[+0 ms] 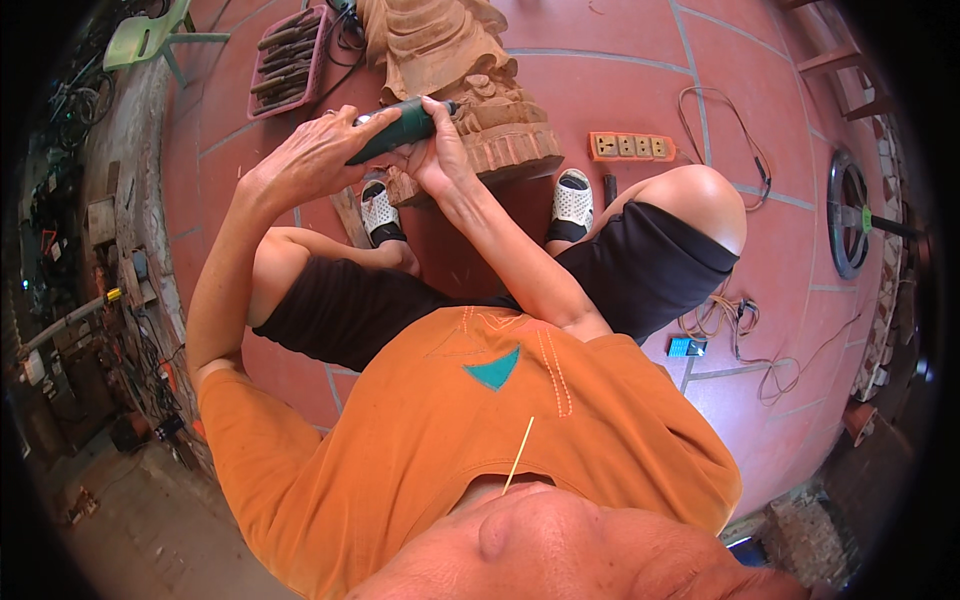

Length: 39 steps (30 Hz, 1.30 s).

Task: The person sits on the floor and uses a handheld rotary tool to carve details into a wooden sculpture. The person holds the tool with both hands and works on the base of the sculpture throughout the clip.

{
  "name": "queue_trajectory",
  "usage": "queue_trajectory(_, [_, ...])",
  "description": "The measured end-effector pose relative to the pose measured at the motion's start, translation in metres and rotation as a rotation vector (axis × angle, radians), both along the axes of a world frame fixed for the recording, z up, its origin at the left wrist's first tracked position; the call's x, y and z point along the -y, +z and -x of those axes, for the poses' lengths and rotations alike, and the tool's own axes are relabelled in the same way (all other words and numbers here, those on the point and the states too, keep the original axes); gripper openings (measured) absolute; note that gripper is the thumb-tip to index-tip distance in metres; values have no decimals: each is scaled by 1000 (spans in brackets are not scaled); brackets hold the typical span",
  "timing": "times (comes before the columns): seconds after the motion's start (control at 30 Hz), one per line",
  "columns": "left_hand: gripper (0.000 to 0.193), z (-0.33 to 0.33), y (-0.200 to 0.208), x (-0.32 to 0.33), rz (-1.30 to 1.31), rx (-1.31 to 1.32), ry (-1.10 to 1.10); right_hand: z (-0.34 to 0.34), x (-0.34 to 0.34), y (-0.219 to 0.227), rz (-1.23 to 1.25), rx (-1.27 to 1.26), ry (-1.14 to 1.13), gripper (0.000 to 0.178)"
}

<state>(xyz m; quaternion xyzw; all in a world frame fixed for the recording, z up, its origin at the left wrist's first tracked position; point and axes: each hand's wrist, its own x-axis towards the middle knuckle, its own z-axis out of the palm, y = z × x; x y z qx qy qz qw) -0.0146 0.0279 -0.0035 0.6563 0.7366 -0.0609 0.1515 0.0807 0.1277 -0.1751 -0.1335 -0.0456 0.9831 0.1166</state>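
In front of my knees, both my hands are on a dark green rotary tool (pixel 402 131) with a black nose, held nearly level. My left hand (pixel 312 155) wraps its rear part, the index finger stretched along the body. My right hand (pixel 440 158) grips it closer to the nose, thumb on top and palm turned up. Just beyond the tool lies a brown carved wooden statue (pixel 430 50) with draped folds and a ridged base (pixel 510 150). The base is partly hidden behind my right hand. Whether the tool's tip touches the wood I cannot tell.
A pink basket (pixel 321 60) of chisel-like tools stands far left, near a green chair (pixel 140 38). An orange power strip (pixel 632 147) lies right of the statue, its cable (pixel 745 120) looping across red tiles. Farther right are a round black frame (pixel 848 215) and a small blue box (pixel 686 347).
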Motion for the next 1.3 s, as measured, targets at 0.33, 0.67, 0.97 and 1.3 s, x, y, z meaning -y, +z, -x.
queue_trajectory(0.33, [73, 2, 0, 0, 46, 8, 24, -3, -1, 8, -25, -31, -2, 46])
queue_trajectory(0.67, [70, 1, -1, 0, 55, -13, 27, 0, 1, 2, 2, 21, -28, 44])
queue_trajectory(0.97, [71, -3, 2, 1, 42, -17, 45, 1, 2, 2, 27, -15, 3, 45])
queue_trajectory(1.3, [76, -6, 4, 4, 39, -24, 49, 0, 3, 10, -18, -45, 20, 46])
